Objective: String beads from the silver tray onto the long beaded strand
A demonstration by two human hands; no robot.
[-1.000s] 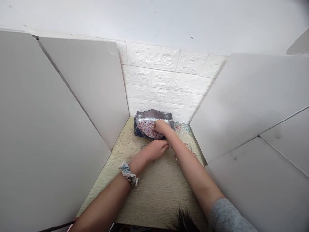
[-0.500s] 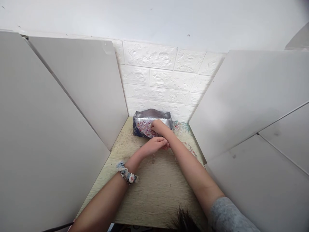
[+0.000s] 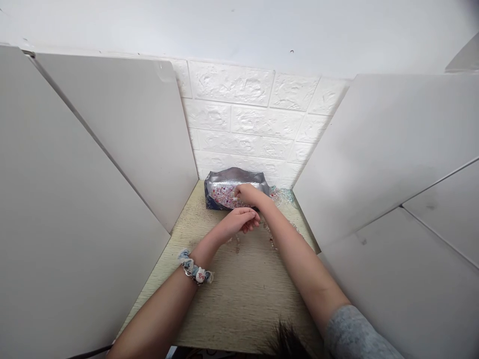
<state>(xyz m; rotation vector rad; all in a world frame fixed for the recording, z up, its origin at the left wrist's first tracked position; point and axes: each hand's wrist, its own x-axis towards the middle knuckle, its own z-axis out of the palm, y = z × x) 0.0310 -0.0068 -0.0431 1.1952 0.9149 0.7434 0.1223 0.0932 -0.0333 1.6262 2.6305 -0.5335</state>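
Note:
A silver-lined bag [image 3: 236, 176] with a dark blue outside lies at the far end of the table, its mouth facing me. Small pink, red and clear beads [image 3: 223, 196] fill it. My right hand [image 3: 248, 194] reaches in at the bag's mouth, fingers bent together over the beads; what they pinch is too small to make out. Just in front of the bag, my left hand [image 3: 243, 221] is curled with its fingers closed, and anything inside is hidden. Bead strands [image 3: 272, 241] lie on the table between my forearms, partly covered by my right arm.
More clear and teal bead strands [image 3: 284, 196] lie right of the bag. Pale panels [image 3: 123, 124] close in the wooden table [image 3: 239, 299] on the left and right. A white brick-pattern wall [image 3: 250, 119] stands behind. A scrunchie and chain bracelet [image 3: 196, 269] circle my left wrist.
My left hand has moved slightly away from my right wrist, showing its curled fingers. Bead strands by my right forearm have shifted into view. My right hand stays at the beads.

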